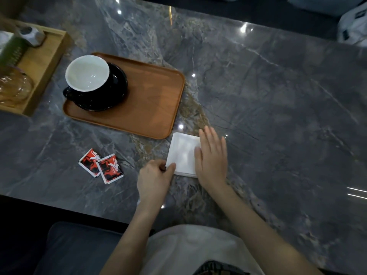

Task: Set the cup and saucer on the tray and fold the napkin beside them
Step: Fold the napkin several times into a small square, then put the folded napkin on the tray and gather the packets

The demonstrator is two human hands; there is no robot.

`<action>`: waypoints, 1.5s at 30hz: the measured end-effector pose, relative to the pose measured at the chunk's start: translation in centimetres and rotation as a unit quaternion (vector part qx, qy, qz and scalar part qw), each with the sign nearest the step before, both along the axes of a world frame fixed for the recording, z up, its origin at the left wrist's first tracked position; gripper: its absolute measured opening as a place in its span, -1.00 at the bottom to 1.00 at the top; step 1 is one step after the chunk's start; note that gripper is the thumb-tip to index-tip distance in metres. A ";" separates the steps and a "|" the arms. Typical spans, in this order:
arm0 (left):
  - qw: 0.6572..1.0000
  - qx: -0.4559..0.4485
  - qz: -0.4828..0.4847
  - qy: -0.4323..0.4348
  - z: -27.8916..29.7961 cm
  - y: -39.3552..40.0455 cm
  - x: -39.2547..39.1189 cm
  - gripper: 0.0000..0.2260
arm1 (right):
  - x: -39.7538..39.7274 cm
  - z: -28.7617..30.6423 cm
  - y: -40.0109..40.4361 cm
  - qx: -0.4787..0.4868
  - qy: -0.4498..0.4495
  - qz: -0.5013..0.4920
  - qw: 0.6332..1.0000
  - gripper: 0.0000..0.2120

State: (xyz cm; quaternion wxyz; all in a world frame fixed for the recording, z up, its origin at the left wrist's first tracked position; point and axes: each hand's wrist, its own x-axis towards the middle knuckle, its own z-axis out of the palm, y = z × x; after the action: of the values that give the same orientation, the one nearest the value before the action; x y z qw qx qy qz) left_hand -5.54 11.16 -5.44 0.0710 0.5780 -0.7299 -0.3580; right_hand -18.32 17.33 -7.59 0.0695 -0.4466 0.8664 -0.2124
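A black cup with a white inside stands on a black saucer at the left end of a brown wooden tray. A white napkin, folded into a small rectangle, lies flat on the table just off the tray's near right corner. My left hand pinches the napkin's near left corner between thumb and fingers. My right hand lies flat, fingers spread, pressing on the napkin's right side and hiding that edge.
Two red and black sachets lie on the grey marble table left of my hands. A light wooden box tray at the far left holds a glass piece and other items. The table's near edge runs just before my lap.
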 end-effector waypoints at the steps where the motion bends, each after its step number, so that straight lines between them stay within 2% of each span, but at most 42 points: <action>1: 1.000 -0.001 0.000 -0.002 0.0 0.0 -0.1 -0.78 | 0.4 0.1 0.8 0.049 -0.017 -0.010 0.999 -0.44; 3: 1.000 -0.008 -0.001 -0.003 0.2 0.0 -0.2 -0.77 | 0.8 -0.5 1.7 0.130 -0.042 -0.016 0.990 -0.33; 5: 1.000 -0.017 -0.004 -0.005 0.2 0.0 -0.2 -0.77 | 0.9 -1.2 2.0 0.160 -0.045 -0.015 0.986 -0.29; 10: 0.999 -0.034 -0.006 -0.008 0.3 0.2 -0.3 -0.77 | 1.1 -1.9 2.0 0.171 -0.020 -0.021 0.985 -0.28; 13: 0.999 -0.040 -0.008 -0.010 0.3 0.2 -0.2 -0.76 | 0.6 -1.7 2.1 0.165 -0.046 -0.008 0.985 -0.26; 17: 0.999 -0.036 -0.014 -0.001 0.0 0.2 -0.1 -0.75 | 0.5 -1.6 3.3 0.187 -0.057 -0.098 0.976 -0.23; 19: 0.999 -0.033 -0.014 -0.001 -0.3 0.1 0.0 -0.77 | 0.6 -1.5 3.4 0.198 -0.063 -0.103 0.973 -0.20; 22: 0.999 -0.041 -0.026 -0.002 -0.7 0.1 0.1 -0.77 | 0.7 -0.9 2.8 0.158 -0.110 -0.087 0.977 -0.23; 25: 0.998 -0.050 -0.028 0.001 -1.0 0.1 0.3 -0.76 | 0.9 -0.3 2.4 0.047 -0.216 -0.099 0.970 -0.29; 27: 0.998 -0.052 -0.028 0.014 -1.3 0.1 0.7 -0.77 | 1.2 0.4 2.2 -0.055 -0.306 -0.107 0.944 -0.42; 29: 0.998 -0.043 -0.036 0.024 -1.4 -0.1 1.0 -0.78 | 1.4 1.5 2.0 -0.130 -0.396 -0.125 0.900 -0.54; 33: 0.998 0.014 -0.047 0.036 -0.8 -0.7 1.4 -0.80 | 0.9 3.3 1.0 -0.170 -0.534 -0.229 0.796 -0.61; 36: 0.995 0.070 -0.053 0.054 0.4 -2.0 1.4 -0.80 | 0.3 4.2 0.1 -0.158 -0.558 -0.244 0.777 -0.69; 38: 0.989 0.102 -0.034 0.098 1.7 -3.4 1.3 -0.72 | 0.0 5.1 -0.7 -0.174 -0.574 -0.238 0.764 -0.73; 40: 0.968 0.177 0.003 0.178 3.4 -5.2 0.7 -0.72 | -0.3 5.7 -1.9 -0.192 -0.592 -0.232 0.747 -0.74; 42: 0.929 0.275 0.041 0.245 4.7 -7.2 0.0 -0.78 | -0.5 6.1 -3.4 -0.196 -0.610 -0.230 0.732 -0.74; 45: 0.880 0.366 0.097 0.286 5.8 -10.6 -0.8 -0.81 | -0.9 6.8 -6.0 -0.212 -0.657 -0.208 0.694 -0.80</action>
State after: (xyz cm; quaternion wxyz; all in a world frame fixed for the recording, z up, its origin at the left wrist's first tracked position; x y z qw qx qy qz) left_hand -6.32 0.55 0.35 0.0940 0.5028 -0.4352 -0.7409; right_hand -19.26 11.37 -0.80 0.4784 -0.0052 0.6030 -0.6384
